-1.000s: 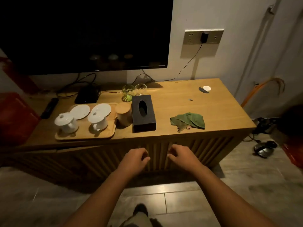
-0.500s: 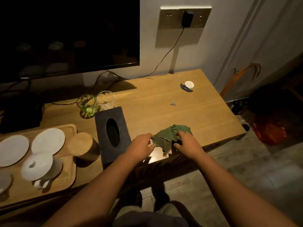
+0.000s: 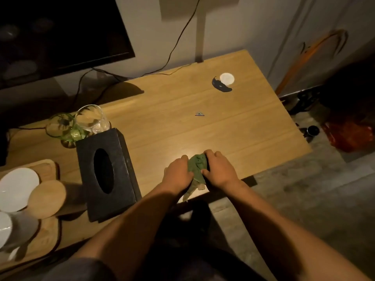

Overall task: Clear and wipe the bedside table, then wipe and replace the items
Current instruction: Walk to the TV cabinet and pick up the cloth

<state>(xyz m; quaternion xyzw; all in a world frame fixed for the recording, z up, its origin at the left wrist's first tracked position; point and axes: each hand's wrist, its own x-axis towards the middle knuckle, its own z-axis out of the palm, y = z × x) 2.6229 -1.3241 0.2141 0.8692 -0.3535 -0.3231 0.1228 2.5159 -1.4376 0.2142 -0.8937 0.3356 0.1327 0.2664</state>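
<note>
A green cloth (image 3: pixel 197 167) is bunched near the front edge of the wooden table (image 3: pixel 233 126). My left hand (image 3: pixel 177 174) grips its left side and my right hand (image 3: pixel 220 171) grips its right side, so most of the cloth is hidden between them. A black tissue box (image 3: pixel 105 173) lies to the left of my hands. Behind it stand a green glass (image 3: pixel 63 128) and a clear glass (image 3: pixel 92 118). A small white disc (image 3: pixel 226 78) with a dark piece (image 3: pixel 220 87) beside it sits at the far right.
A wooden tray (image 3: pixel 47 236) at the left carries white saucers (image 3: pixel 17 188), a white cup (image 3: pixel 12 230) and a wooden-lidded jar (image 3: pixel 47 198). A tiny grey triangle (image 3: pixel 199 113) lies mid-table. A dark TV screen (image 3: pixel 60 31) and cables are behind. The floor at right holds a red bag (image 3: pixel 349 134).
I have moved close to the table. Both hands rose from below the table edge to the green cloth and gathered it from a spread shape into a tight bunch.
</note>
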